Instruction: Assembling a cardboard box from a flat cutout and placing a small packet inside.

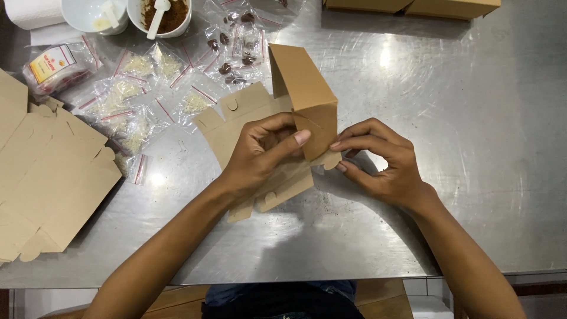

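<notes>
Roughly halfway, by the look of it, the brown cardboard box blank lies in the middle of the steel desk, partly folded; one panel with its top flap stands upright at the right end, while the rest lies flat with its small tabbed flaps unfolded; I judge that the remaining walls and tabs are yet to be raised and locked. The left hand rests on the flat part, fingers curled, its thumb pressing against the standing panel; the right hand pinches the lower corner of that panel between thumb and fingertips. Beside the left forearm, a stack of flat box blanks waits at the desk's left edge; behind the work lie many small clear zip bags, some with pale contents, some with dark pieces; two white bowls with white scoops and a paper roll sit at the far left; closed cardboard boxes stand at the far edge. Nothing crowds the folding spot except the nearest bags just behind the blank.
</notes>
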